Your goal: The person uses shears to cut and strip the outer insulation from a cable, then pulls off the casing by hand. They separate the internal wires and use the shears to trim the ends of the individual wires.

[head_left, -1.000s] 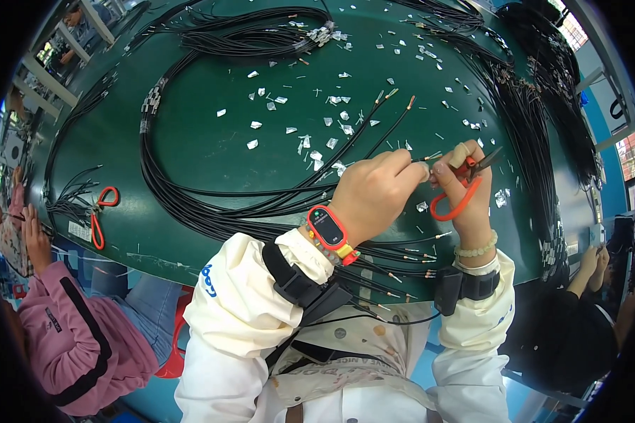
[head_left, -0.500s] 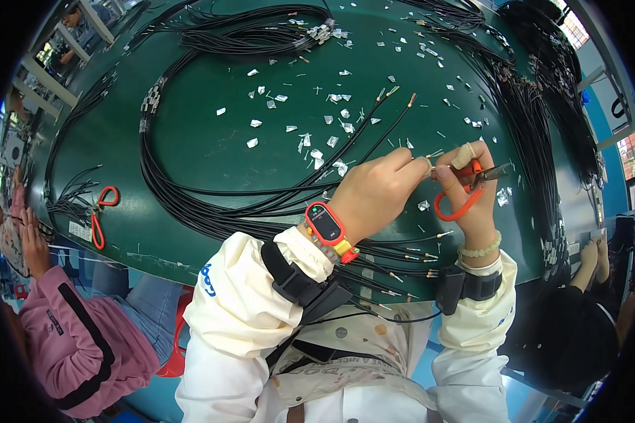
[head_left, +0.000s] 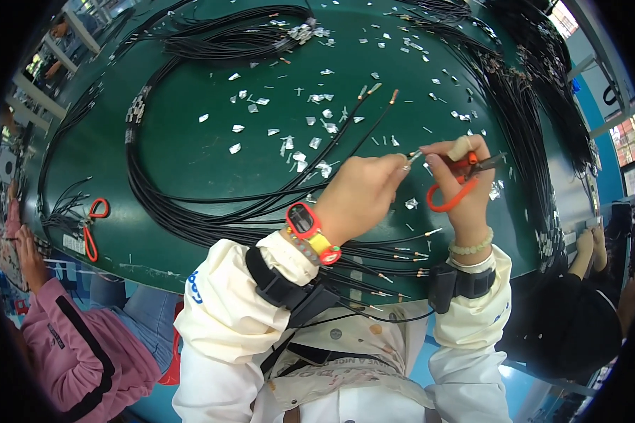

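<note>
My left hand (head_left: 363,189) is closed in a pinch on a thin black cable, whose stripped end (head_left: 414,155) with fine bare wires sticks out past the fingertips. My right hand (head_left: 467,201) has its forefinger tip at those wires, the thumb just below. Hooked in that same hand are small scissors with orange-red handles (head_left: 437,206), their blades (head_left: 492,163) pointing away to the right. Tape wraps one right finger. From the left hand the cable runs back toward a curved black cable bundle (head_left: 155,201); several stripped ends (head_left: 402,258) lie below my wrists.
Scraps of silver foil (head_left: 300,156) are strewn over the green table (head_left: 212,158). A second pair of red-handled scissors (head_left: 90,233) lies at the left edge. More black cables (head_left: 533,141) line the right side. Co-workers sit at left, one in a pink sleeve (head_left: 77,328), and at right.
The view has shifted slightly, moving the table contents left. My right thumb and forefinger have parted somewhat from the left fingertips, and the forefinger now meets the cable's wires.
</note>
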Demonstrator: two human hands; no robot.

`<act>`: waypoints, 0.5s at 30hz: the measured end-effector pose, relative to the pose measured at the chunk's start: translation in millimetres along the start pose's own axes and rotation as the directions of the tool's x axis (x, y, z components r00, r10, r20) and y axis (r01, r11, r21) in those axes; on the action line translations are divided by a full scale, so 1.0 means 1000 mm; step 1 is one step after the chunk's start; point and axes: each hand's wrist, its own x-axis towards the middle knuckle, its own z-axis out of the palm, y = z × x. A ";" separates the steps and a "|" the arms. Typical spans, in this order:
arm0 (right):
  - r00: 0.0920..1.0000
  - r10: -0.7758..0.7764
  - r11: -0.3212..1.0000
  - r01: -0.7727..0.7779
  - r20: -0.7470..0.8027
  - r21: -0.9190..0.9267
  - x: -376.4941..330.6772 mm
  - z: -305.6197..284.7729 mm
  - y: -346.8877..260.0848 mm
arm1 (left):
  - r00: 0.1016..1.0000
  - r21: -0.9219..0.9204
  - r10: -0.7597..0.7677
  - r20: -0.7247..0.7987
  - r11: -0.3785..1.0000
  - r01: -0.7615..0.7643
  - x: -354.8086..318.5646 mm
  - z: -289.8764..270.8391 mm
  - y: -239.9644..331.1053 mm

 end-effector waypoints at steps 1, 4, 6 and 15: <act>1.000 -0.010 1.000 0.010 0.018 -0.013 0.000 0.000 0.001 | 0.986 -0.108 -0.143 0.083 0.983 0.151 0.000 -0.003 0.003; 0.998 -0.023 0.999 0.025 0.052 -0.043 0.001 0.001 0.002 | 0.927 -0.331 -0.336 0.168 0.866 0.374 0.002 -0.008 0.007; 0.997 -0.045 0.999 0.047 0.062 -0.024 0.002 0.001 0.002 | 0.878 -0.424 -0.419 0.232 0.769 0.479 0.002 -0.011 0.007; 0.997 0.003 0.998 0.002 -0.082 0.056 -0.001 0.006 -0.008 | 0.935 -0.452 -0.330 0.131 0.820 0.352 0.005 -0.012 0.006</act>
